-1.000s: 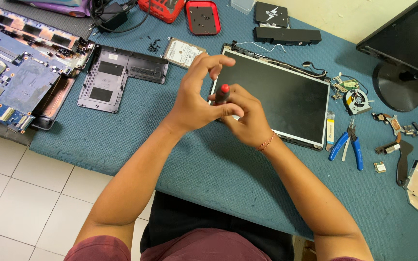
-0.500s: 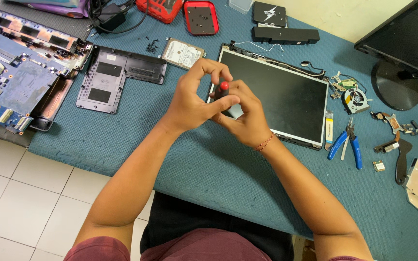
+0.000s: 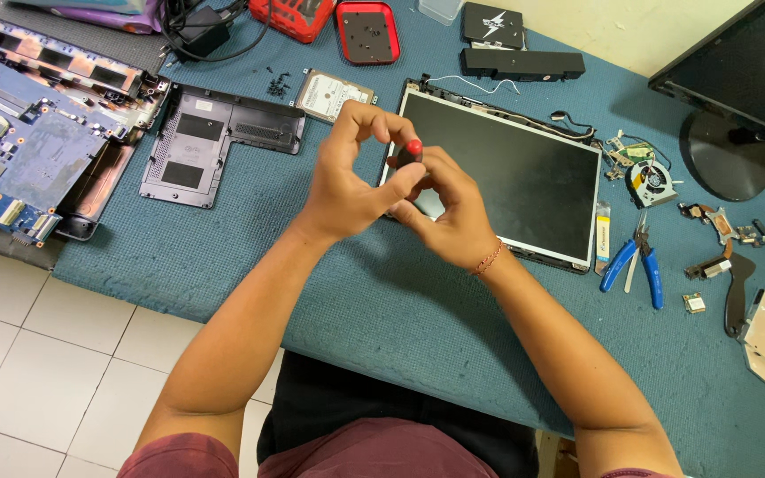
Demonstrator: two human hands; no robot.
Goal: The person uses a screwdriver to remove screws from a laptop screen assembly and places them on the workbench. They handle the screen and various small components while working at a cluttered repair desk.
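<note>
Head view. At centre frame, the left hand (image 3: pixel 347 186) and right hand (image 3: pixel 453 208) meet above the near-left corner of a bare laptop screen panel (image 3: pixel 524 177), which lies flat on the blue-covered counter (image 3: pixel 382 301). Between the hands is a small screwdriver (image 3: pixel 411 152) with a black handle and a red cap, standing roughly upright. The grip of the right hand is closed around the lower part of the handle; the grip of the left hand is closed on it too, thumb against the handle and forefinger arched over the red cap. The tool's tip is hidden by the fingers.

Upper left of the frame: an opened laptop base with a blue circuit board (image 3: pixel 19 150), and just right of it a black bottom cover (image 3: pixel 214 142). Right of the cover, near the upper edge, lie a few loose black screws (image 3: pixel 278 84) and a silver hard drive (image 3: pixel 334 93). Along the top edge are a red case (image 3: pixel 367 31) and a long black battery (image 3: pixel 522 62).

Right of the panel: a small cooling fan (image 3: pixel 650 181), blue-handled pliers (image 3: pixel 635 265) just beside the panel's right edge, and a copper-and-black heat pipe (image 3: pixel 726 265) further right. A monitor on a round stand (image 3: pixel 737 133) fills the upper right corner. White floor tiles (image 3: pixel 37 354) show at lower left.
</note>
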